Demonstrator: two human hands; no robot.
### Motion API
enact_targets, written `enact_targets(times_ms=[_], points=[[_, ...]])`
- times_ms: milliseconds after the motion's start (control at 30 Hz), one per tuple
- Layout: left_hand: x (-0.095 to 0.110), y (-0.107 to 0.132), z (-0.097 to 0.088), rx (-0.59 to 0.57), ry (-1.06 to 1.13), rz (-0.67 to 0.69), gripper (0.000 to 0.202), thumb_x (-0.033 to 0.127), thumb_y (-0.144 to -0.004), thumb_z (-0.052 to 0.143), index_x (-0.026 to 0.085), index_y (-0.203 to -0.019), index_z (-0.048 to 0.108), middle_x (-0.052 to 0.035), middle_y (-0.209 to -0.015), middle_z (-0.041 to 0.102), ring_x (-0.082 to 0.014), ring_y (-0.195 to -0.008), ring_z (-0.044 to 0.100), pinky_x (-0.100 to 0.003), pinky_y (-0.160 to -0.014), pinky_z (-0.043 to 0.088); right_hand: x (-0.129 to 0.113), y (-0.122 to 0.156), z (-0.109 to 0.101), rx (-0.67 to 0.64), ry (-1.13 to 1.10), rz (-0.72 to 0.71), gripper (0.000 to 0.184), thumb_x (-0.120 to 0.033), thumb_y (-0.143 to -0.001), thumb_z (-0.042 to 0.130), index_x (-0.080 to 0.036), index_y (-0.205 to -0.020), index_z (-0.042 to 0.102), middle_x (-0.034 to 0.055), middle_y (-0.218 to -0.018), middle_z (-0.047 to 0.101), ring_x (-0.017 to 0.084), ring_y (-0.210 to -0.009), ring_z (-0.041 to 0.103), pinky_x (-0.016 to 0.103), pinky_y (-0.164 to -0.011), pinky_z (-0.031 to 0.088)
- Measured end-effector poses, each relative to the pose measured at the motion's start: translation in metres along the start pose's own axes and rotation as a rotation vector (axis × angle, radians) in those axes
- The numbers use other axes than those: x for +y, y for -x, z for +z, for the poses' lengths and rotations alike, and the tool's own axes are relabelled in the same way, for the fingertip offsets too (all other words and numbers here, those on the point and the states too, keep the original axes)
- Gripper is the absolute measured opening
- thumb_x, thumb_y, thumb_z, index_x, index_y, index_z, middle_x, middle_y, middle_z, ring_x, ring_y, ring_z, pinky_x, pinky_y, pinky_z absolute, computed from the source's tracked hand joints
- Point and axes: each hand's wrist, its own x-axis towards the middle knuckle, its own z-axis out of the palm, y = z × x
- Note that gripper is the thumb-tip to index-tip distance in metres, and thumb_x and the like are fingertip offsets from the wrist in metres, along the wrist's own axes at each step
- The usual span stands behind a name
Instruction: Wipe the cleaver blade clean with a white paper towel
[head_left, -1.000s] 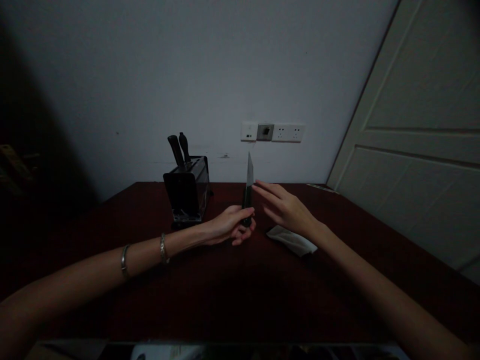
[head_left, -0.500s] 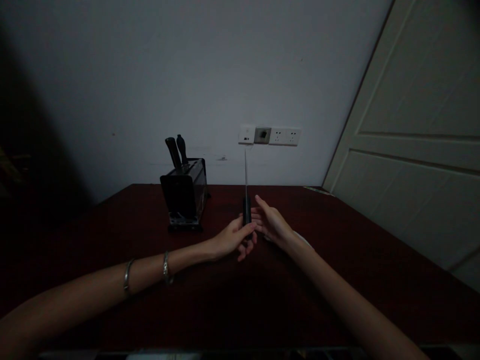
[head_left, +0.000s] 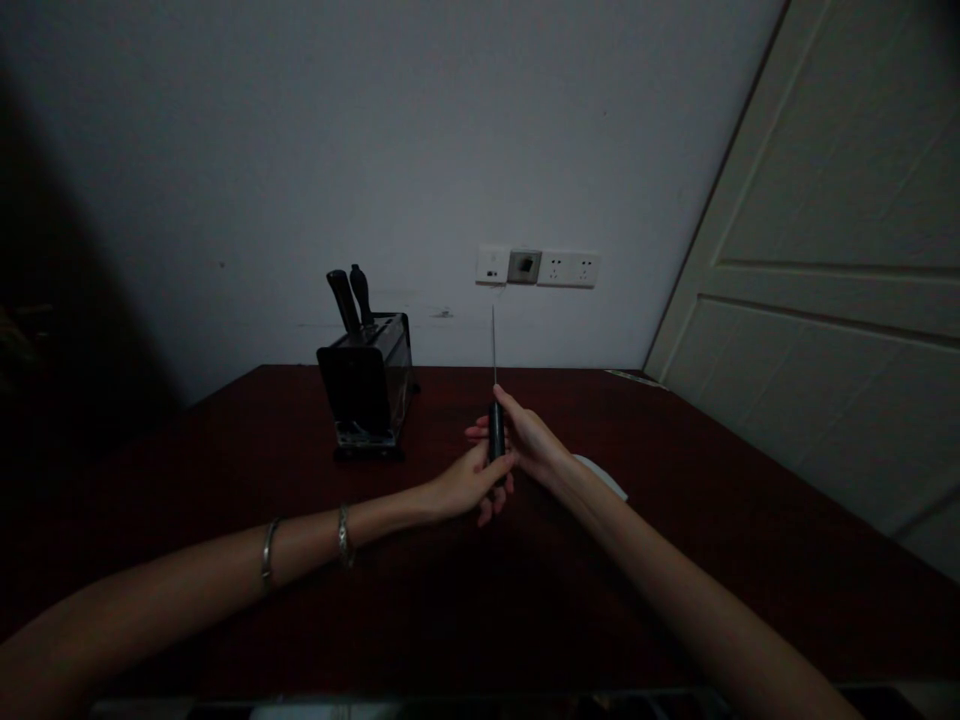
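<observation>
A knife (head_left: 495,400) with a black handle stands upright over the dark red table (head_left: 480,600), blade edge-on and pointing up. My left hand (head_left: 469,482) grips the lower end of the handle from the left. My right hand (head_left: 529,440) wraps round the upper part of the handle from the right, fingers curled behind it. A white folded cloth (head_left: 604,474) lies on the table just behind my right wrist, partly hidden by it.
A black knife block (head_left: 366,385) with two dark handles sticking out stands at the back left of the table. White wall sockets (head_left: 537,267) sit above the table's far edge. A pale door (head_left: 832,290) fills the right side.
My right hand has moved in from beside the blade and closed on the knife's handle. The blade has turned from broadside to edge-on. The left hand keeps its hold.
</observation>
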Motion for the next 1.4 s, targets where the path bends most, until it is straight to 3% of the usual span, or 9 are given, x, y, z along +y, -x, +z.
enact_targets(times_ms=[200,367,567,833,1033,1167,1233,1300,1400], points=[[-0.002,-0.002,-0.001,0.027,-0.13,0.026,0.025,0.041,-0.086,0.042,0.019,-0.095,0.032,0.0044,-0.069,0.047,-0.0055,-0.042,0.049,-0.014,-0.03,0.038,0.004,-0.006,0.005,0.047,-0.056,-0.054,0.044,-0.057,-0.075,0.054,-0.014,-0.065,0.056,0.0058,-0.055,0.061,0.015,-0.054,0.06,0.024,-0.048,0.047],[0.007,-0.01,-0.002,-0.033,-0.286,-0.132,0.024,0.037,-0.089,0.035,0.015,-0.1,0.034,0.003,-0.066,0.048,-0.0082,-0.04,0.052,-0.017,-0.032,0.039,0.004,-0.005,0.008,0.143,-0.034,-0.045,0.045,-0.054,-0.082,0.045,-0.016,-0.058,0.051,-0.001,-0.045,0.051,0.011,-0.042,0.052,0.022,-0.042,0.041],[0.02,-0.01,-0.003,-0.063,-0.524,-0.154,0.04,0.037,-0.089,0.031,0.007,-0.116,0.033,0.0019,-0.055,0.051,-0.0115,-0.032,0.047,-0.021,-0.031,0.036,0.006,-0.01,0.005,0.211,-0.034,-0.074,0.043,-0.055,-0.079,0.046,-0.018,-0.057,0.048,-0.0033,-0.042,0.047,0.01,-0.041,0.049,0.022,-0.044,0.04],[0.006,-0.021,0.001,-0.095,-0.258,-0.271,0.055,0.05,-0.09,0.02,0.01,-0.127,0.018,0.0024,-0.052,0.054,-0.0134,-0.033,0.049,-0.022,-0.034,0.037,-0.001,-0.011,0.004,0.199,-0.042,-0.133,0.041,-0.057,-0.077,0.048,-0.019,-0.06,0.048,-0.0042,-0.042,0.045,0.01,-0.042,0.047,0.023,-0.046,0.038],[0.014,-0.01,-0.011,-0.344,-0.044,-0.352,0.07,0.069,-0.08,0.019,0.013,-0.115,0.044,-0.0102,-0.079,0.064,-0.0118,-0.045,0.052,-0.02,-0.034,0.033,-0.01,-0.009,0.004,0.192,-0.035,-0.132,0.041,-0.057,-0.079,0.046,-0.02,-0.061,0.048,-0.0043,-0.042,0.044,0.01,-0.043,0.048,0.023,-0.047,0.04],[0.019,-0.001,-0.02,-0.492,-0.17,-0.364,0.049,0.055,-0.079,0.045,0.015,-0.106,0.052,-0.0084,-0.083,0.065,-0.0093,-0.047,0.047,-0.018,-0.035,0.026,-0.013,-0.007,-0.005,0.151,-0.119,-0.077,0.04,-0.057,-0.079,0.047,-0.02,-0.062,0.046,-0.005,-0.043,0.042,0.01,-0.043,0.046,0.025,-0.051,0.046],[0.016,-0.004,-0.024,-0.42,-0.305,-0.301,0.035,0.042,-0.082,0.046,0.013,-0.097,0.059,-0.0067,-0.075,0.064,-0.0078,-0.045,0.042,-0.018,-0.036,0.024,-0.013,-0.006,-0.009,0.156,-0.153,-0.04,0.04,-0.057,-0.079,0.046,-0.021,-0.063,0.045,-0.0055,-0.042,0.041,0.009,-0.042,0.045,0.025,-0.051,0.048],[0.012,-0.009,-0.029,-0.244,-0.504,-0.169,0.026,0.03,-0.081,0.044,0.012,-0.089,0.062,-0.0059,-0.073,0.063,-0.0087,-0.049,0.044,-0.02,-0.043,0.031,-0.013,-0.004,-0.014,0.168,-0.151,-0.008,0.041,-0.058,-0.079,0.045,-0.021,-0.063,0.044,-0.0056,-0.042,0.04,0.009,-0.04,0.044,0.022,-0.044,0.044],[0.006,-0.015,-0.033,0.013,-0.873,0.086,0.023,0.023,-0.079,0.045,0.013,-0.09,0.062,-0.0084,-0.084,0.063,-0.0159,-0.072,0.055,-0.027,-0.065,0.042,-0.014,-0.002,-0.021,0.162,-0.122,-0.003,0.043,-0.06,-0.078,0.045,-0.02,-0.062,0.042,-0.0055,-0.042,0.039,0.007,-0.035,0.039,0.018,-0.032,0.03]])
